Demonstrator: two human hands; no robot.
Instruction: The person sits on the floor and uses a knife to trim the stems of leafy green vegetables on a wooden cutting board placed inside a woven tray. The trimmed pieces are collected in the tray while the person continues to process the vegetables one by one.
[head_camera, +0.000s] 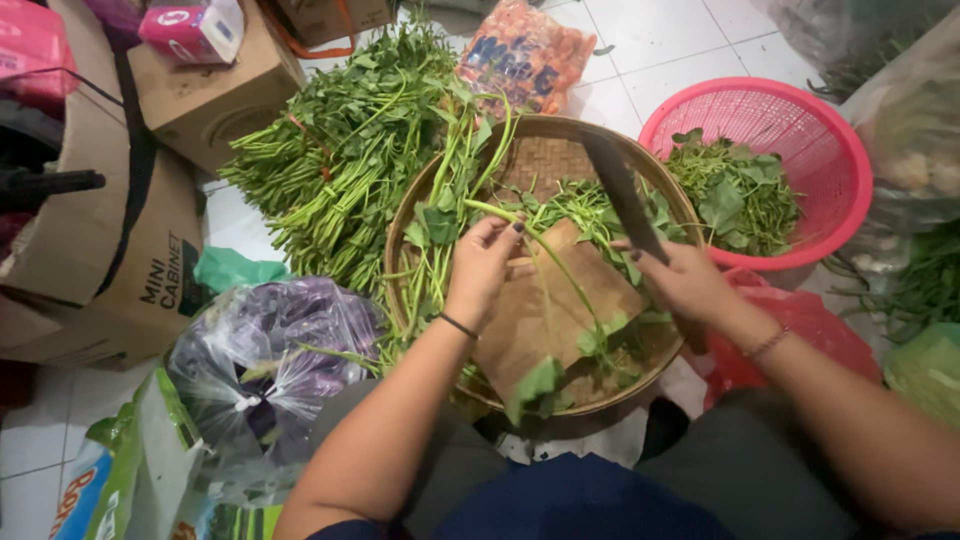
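Left hand: my fingers pinch 1 stem over the board.
Right hand: closed round the knife, beside the board.
Done: cut greens in the basket.
Left: big bunch behind the tray, uncut.

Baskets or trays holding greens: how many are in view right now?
2. A round woven bamboo tray sits in front of the person, under the left hand and the right hand. A pink plastic basket with cut leaves lies to its right. Bags may hide others.

White tiled floor: pink basket right of woven tray, leafy stems left, cardboard boxes farther left.
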